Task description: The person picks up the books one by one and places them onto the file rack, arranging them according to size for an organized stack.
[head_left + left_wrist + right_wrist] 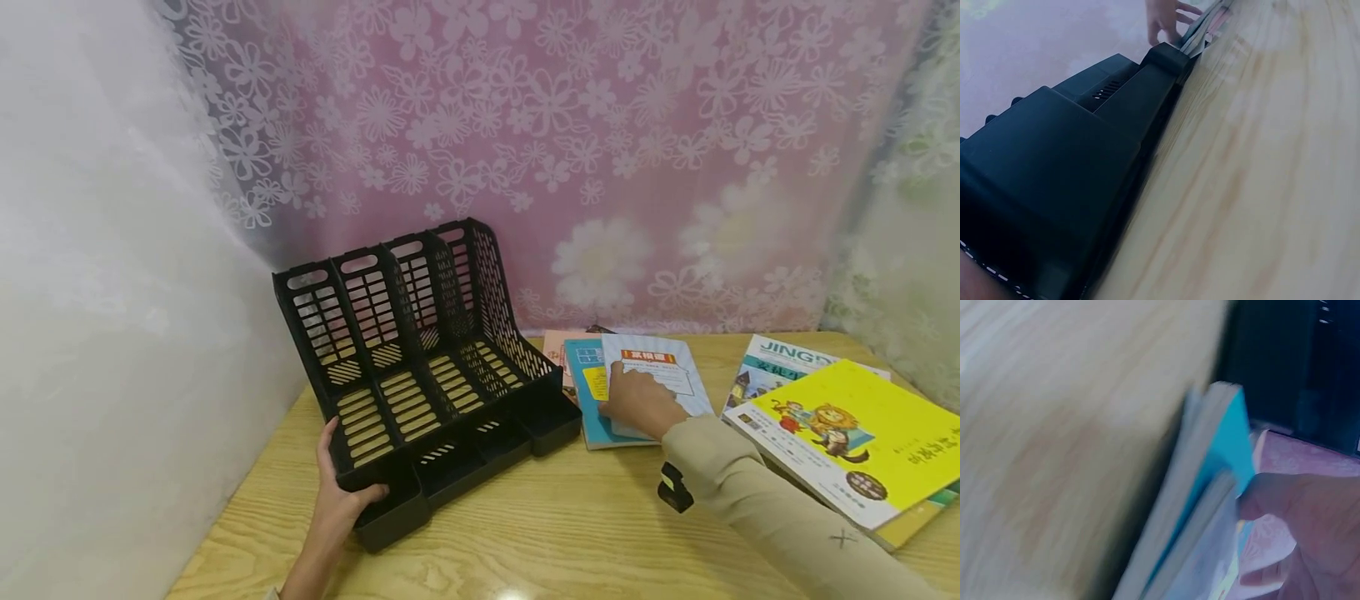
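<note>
A black slatted desktop file organizer, with upright dividers and low front trays, stands on the wooden table. My left hand grips its front left corner, the thumb inside the front tray and the fingers along the outer side. To its right, my right hand lies over a pale blue-white book with its fingers extended. In the right wrist view, the thumb sits right at that book's edge. Beneath it is a turquoise book, and a pink book shows behind.
At the right lies a stack topped by a yellow picture book, partly covering a white and green book. A pink floral curtain hangs behind the table. A white surface bounds the left side.
</note>
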{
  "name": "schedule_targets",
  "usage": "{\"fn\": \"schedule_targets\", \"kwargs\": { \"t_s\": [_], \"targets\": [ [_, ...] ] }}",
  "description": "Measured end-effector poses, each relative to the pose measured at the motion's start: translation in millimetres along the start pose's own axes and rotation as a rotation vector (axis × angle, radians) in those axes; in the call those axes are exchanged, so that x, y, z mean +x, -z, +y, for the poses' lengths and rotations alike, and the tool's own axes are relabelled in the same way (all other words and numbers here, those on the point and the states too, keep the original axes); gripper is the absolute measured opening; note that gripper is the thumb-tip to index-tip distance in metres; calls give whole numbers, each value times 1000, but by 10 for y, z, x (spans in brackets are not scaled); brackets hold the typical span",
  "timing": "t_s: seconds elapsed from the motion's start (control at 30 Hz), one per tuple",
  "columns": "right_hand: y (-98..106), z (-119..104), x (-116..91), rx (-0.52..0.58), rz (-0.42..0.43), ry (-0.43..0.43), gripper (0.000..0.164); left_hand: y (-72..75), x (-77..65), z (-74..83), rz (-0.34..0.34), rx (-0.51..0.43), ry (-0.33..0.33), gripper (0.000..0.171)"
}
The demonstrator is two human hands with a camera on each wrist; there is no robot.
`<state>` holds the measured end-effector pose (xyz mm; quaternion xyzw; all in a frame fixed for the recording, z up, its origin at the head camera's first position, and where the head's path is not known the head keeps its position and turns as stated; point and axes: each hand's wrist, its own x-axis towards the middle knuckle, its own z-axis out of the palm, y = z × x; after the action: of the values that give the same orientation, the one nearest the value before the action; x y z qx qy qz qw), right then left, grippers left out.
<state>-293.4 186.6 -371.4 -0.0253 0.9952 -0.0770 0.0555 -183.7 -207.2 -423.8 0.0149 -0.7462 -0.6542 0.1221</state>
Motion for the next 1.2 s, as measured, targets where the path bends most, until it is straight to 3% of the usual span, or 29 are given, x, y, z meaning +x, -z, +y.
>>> {"fn": "schedule_targets", "kwargs": {
  "t_s": [0.13, 0.27, 0.4, 0.47, 0.6, 0.67, 0.8, 0.93, 1.0, 1.03, 1.17, 1.2],
  "targets": [
    [-26, -94, 54, 28, 42, -69, 82, -30, -7, 8, -6, 14, 7, 121],
    [-87, -86, 92, -142, 198, -24, 71, -82, 1, 9, -10, 0, -23, 123],
    [-73, 80, 124, -280, 367, 0, 63, -109, 10, -8, -5, -10, -27, 127],
    [-30, 154, 134, -251, 357, -16, 58, -110, 12, -13, 0, -7, -8, 127],
    [76, 201, 121, -174, 194, -25, 32, -113, 14, -4, -4, 3, 11, 126],
    [115, 189, 94, -173, 141, -10, 27, -116, 18, -5, -11, 6, 11, 126],
    [146, 149, 32, -228, 214, 43, 26, -113, 17, -6, -23, -10, 11, 125],
    [170, 144, 10, -251, 310, 73, 51, -92, 18, -11, -26, -16, 8, 125],
    [206, 158, 17, -261, 312, 58, 54, -80, 20, -15, -29, -9, 6, 125],
    [236, 164, 19, -267, 306, 44, 54, -73, 19, -14, -28, -4, 10, 125],
    [396, 211, -4, -289, 264, -1, 23, -54, 14, -5, -26, 11, 43, 124],
    [446, 229, -19, -303, 257, -6, 27, -52, 14, 1, -26, 18, 55, 124]
  ]
}}
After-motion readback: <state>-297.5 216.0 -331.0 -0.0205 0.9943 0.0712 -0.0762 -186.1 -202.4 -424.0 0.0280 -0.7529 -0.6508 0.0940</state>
